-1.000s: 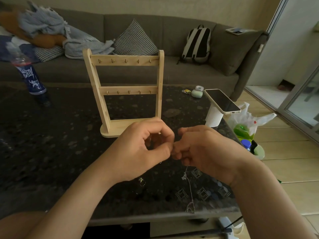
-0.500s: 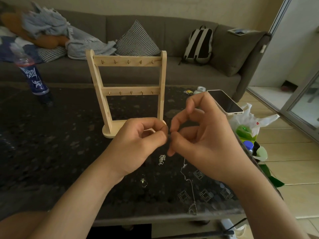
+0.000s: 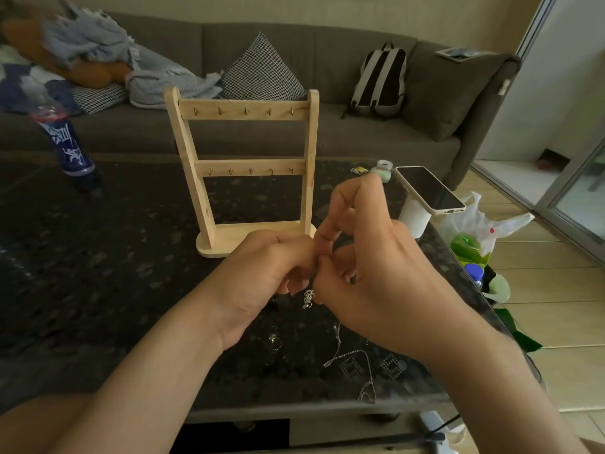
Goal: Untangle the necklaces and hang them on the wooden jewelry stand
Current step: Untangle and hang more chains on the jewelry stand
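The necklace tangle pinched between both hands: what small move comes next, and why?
Probably tease the clump loose by easing the left hand and right hand slightly apart. Both pinch the chain just above it, its tail lies on the table, and the wooden stand holds nothing.

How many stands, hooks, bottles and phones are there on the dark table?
Stand: 1
Hooks: 10 (5 on each bar)
Bottle: 1
Phone: 1
Total: 13
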